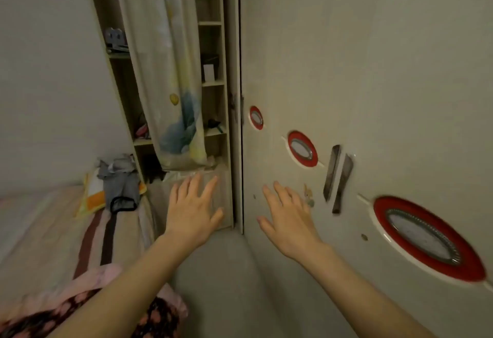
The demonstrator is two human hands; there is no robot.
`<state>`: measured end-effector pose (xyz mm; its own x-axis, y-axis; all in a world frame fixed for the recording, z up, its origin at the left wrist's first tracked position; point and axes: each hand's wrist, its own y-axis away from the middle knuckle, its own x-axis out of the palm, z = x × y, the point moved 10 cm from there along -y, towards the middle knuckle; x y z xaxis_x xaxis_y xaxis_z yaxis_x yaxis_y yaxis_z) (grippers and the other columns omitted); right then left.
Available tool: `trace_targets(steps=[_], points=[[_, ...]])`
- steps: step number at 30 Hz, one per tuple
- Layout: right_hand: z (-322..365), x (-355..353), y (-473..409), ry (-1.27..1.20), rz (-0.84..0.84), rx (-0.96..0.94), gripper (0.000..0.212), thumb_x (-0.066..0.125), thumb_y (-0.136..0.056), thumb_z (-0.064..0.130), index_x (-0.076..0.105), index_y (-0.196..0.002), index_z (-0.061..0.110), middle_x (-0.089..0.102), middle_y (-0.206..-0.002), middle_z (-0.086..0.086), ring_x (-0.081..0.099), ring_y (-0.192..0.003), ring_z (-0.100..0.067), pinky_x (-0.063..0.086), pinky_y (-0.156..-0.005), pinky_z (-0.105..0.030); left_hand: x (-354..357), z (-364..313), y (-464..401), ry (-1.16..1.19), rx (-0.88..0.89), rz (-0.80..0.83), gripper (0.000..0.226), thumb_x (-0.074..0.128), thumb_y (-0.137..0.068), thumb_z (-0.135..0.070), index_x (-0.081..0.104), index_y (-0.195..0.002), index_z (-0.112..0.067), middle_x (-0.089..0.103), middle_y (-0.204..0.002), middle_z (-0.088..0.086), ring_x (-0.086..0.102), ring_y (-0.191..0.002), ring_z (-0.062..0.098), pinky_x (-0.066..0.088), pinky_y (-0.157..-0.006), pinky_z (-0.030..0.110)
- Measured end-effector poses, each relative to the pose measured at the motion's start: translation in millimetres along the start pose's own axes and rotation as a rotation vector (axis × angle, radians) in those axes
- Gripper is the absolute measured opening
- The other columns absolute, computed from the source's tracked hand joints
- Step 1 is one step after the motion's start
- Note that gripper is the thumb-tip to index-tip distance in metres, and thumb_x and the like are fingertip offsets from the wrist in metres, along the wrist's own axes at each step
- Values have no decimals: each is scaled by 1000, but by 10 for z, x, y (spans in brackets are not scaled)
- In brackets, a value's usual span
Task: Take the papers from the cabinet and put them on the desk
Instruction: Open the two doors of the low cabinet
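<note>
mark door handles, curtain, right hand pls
door handles (331, 172): head view, middle of the left dark bar
curtain (170, 70): head view, mid fabric
right hand (289, 220): head view, back of the hand

A cabinet fills the right half of the frame, its closed doors carrying two handles at centre right. Left of it, in the upper middle, stands an open shelf unit with a curtain hanging before its middle part; small items sit on the shelves either side of the curtain. A bed occupies the lower left, with a heap of clothes on its far end, beside the shelf unit's foot. The left hand is in front of the shelf unit's lowest part, at centre frame; the right hand is just right of it, before the cabinet door. Floor lies between bed and cabinet.
</note>
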<state>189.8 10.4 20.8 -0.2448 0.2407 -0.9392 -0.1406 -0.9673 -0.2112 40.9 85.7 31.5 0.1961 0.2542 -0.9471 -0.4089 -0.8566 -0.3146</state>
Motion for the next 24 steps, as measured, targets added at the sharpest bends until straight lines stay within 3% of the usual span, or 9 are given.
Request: trace_targets(steps=[9, 24], points=[[-206, 784, -1429, -17, 73, -46, 63, 40, -94, 38, 13, -146, 17, 15, -156, -11, 16, -140, -32, 19, -114, -47, 758, 611, -1087, -67, -76, 76, 68, 42, -88, -49, 11, -145, -28, 13, -156, 11, 13, -142, 32, 9, -118, 48], [-206, 2371, -3982, 9, 283, -132, 61, 44, -91, 39, 21, -143, 17, 34, -145, -10, 34, -128, -32, 34, -102, -45, 2458, 1934, -2761, 75, -338, 330, 66, 39, -89, -48, 10, -145, -27, 14, -156, 11, 15, -141, 31, 10, -116, 45]])
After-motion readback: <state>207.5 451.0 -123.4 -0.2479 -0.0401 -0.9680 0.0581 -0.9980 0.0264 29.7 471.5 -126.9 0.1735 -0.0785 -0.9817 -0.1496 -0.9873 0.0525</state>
